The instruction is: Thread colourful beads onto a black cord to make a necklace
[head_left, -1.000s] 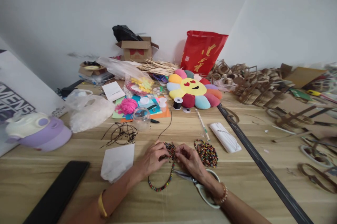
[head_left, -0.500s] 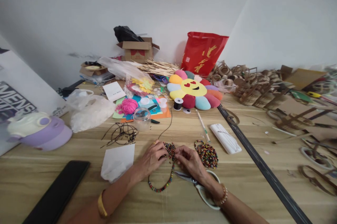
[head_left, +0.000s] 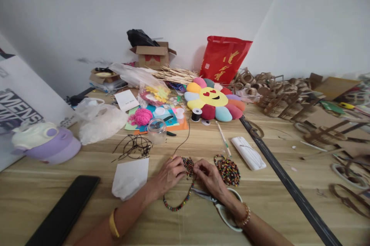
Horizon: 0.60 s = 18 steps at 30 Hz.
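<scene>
Small multicoloured loose beads [head_left: 188, 165] lie in a pile on the wooden table between my hands. My left hand [head_left: 171, 172] rests at the pile's left side with its fingers bent together; whatever is under the fingertips is hidden. My right hand [head_left: 210, 178] pinches the end of a bead string [head_left: 177, 208] at the pile's right edge. The string hangs in a curve on the table toward me, its left end passing under my left hand. White-handled scissors [head_left: 224, 215] lie partly under my right wrist. A coiled heap of strung beads [head_left: 228, 169] sits right of that hand.
A black cord spool [head_left: 196, 114] stands farther back, its thread running toward my left hand. Around lie a clear jar [head_left: 157, 130], tangled black cords [head_left: 134, 148], white paper [head_left: 130, 176], a white case [head_left: 248, 153], a flower cushion [head_left: 215, 99] and a black phone-like slab [head_left: 63, 211].
The view has shifted very slightly. Both hands stay at the bead pile in nearly the same pose, the right still pinching the string end.
</scene>
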{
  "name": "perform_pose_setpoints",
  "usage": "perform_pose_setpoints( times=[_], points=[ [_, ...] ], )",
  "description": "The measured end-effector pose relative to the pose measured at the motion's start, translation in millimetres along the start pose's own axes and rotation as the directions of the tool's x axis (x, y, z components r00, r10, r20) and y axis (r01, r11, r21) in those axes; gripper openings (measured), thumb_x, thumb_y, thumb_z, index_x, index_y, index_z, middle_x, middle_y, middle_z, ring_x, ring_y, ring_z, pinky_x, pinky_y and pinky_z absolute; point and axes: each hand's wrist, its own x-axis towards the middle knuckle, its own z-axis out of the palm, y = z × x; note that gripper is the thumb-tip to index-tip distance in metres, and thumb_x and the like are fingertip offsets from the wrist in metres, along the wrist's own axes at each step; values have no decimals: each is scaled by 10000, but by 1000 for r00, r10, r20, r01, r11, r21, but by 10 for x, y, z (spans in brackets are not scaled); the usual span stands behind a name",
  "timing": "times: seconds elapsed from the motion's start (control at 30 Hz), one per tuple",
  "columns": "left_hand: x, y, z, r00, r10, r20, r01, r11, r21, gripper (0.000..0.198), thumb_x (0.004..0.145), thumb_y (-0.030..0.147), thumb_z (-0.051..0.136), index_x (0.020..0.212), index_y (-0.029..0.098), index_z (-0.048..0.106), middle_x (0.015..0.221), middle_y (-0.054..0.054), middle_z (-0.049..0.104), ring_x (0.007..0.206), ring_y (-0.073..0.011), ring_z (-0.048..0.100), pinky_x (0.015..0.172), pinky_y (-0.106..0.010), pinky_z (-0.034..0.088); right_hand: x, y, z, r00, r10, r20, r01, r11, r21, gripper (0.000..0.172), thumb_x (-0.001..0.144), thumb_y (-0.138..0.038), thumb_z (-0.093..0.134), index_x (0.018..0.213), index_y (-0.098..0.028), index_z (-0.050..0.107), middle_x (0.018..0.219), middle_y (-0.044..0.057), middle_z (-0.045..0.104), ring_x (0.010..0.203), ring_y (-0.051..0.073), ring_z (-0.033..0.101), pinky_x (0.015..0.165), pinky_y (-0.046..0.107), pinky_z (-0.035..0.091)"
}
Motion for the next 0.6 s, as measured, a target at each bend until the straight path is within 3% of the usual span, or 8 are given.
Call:
perform_pose_setpoints(
  times=[0.6],
  points=[
    [25, 68, 30, 999, -13, 29, 10, 997, 77, 196, 929, 180, 465, 906, 189, 660, 930, -48, 561, 957, -189, 504, 843, -329, 454, 0, -7, 6, 1000, -17, 1, 17, 999, -34, 207, 852, -338, 535, 767, -156, 587, 662, 6, 541, 605, 132, 481, 548, 222, 391]
  ],
)
